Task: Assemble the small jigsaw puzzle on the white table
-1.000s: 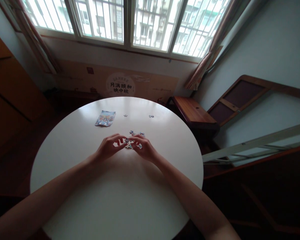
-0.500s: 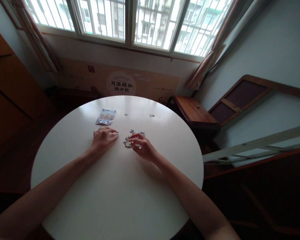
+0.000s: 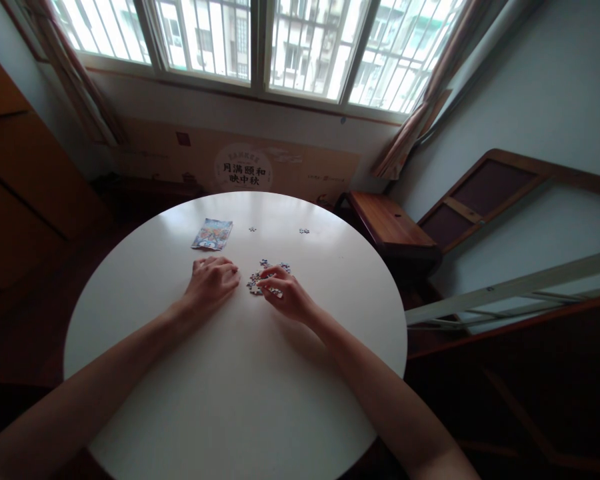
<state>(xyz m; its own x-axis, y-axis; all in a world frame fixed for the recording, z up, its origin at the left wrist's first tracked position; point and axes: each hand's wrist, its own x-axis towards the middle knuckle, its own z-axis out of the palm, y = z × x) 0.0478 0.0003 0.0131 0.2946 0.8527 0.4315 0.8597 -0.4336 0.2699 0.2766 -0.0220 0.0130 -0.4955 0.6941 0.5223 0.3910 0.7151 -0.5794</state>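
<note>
A small cluster of joined jigsaw pieces (image 3: 256,284) lies near the middle of the round white table (image 3: 230,400). My right hand (image 3: 289,296) rests just right of it, thumb and fingers pinched on the cluster's near edge. My left hand (image 3: 211,281) lies palm down on the table just left of the cluster, its fingers stretched forward and close together. I cannot see anything held in it. A few more pieces (image 3: 273,264) lie just beyond my right fingers.
A colourful picture card (image 3: 212,235) lies beyond my left hand. Two loose pieces (image 3: 251,229) (image 3: 304,231) sit farther back. A wooden bench (image 3: 387,227) and leaning frames stand to the right of the table, and a window with a printed board is behind.
My left hand drew away from the cluster to the left and flattened onto the table. My right hand stayed on the pieces.
</note>
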